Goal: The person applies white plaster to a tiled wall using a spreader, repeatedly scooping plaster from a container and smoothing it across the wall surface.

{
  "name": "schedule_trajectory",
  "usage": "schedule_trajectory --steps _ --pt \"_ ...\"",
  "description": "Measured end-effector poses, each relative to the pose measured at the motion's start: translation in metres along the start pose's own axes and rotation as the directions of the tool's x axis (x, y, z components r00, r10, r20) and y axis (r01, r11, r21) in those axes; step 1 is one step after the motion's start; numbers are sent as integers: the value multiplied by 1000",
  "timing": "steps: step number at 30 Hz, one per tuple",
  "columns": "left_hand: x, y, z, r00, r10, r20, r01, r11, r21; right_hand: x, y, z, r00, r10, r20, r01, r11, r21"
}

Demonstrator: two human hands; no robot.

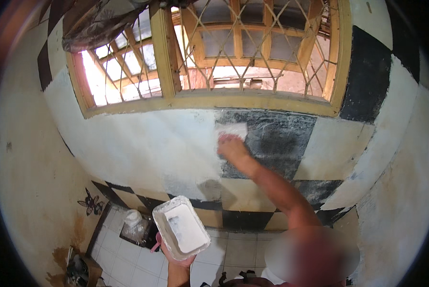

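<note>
My right hand (232,149) reaches up to the wall and is closed on a flat, whitish paint applicator (236,129) with a red part under the fingers; its exact kind is blurred. The applicator lies against a black painted square (279,143), at its left edge by a white-coated area (152,143). Low in the middle, my left hand (180,257) holds up a rectangular tub (202,225) from below. White paint (190,227) is in the tub, and its rim is smeared with it. A pink handle (156,243) shows beside the left fingers; whether they touch it is unclear.
Above my right hand is a yellow wooden window frame (205,101) with a metal lattice. Cloth (102,24) hangs at its upper left. Below, a white bag (133,218) sits on a dark stand on the tiled floor (138,260). A box of items (83,270) stands lower left.
</note>
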State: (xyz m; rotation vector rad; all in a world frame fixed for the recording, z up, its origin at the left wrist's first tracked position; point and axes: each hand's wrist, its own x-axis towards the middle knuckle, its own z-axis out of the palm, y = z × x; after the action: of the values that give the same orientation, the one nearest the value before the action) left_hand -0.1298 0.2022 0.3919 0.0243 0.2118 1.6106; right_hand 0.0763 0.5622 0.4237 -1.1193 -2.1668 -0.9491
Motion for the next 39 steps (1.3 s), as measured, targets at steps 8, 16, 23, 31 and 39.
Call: schedule_trajectory --steps 8,16,23,31,39 --pt "0 0 7 998 -38 58 36 999 40 24 -31 -18 978 120 173 -120 993 -11" --pt "-1 -9 2 998 -45 42 43 998 53 -44 38 -26 999 30 12 -30 999 -42" --pt "7 -20 -3 998 -69 -6 70 995 70 -51 85 -83 869 288 401 -400 887 230" --pt "2 -26 8 992 -117 51 110 988 112 -147 39 -96 870 481 105 -439 663 607" --pt "8 -24 -5 990 -142 7 139 980 145 -125 75 -98 727 633 267 -425 109 898"
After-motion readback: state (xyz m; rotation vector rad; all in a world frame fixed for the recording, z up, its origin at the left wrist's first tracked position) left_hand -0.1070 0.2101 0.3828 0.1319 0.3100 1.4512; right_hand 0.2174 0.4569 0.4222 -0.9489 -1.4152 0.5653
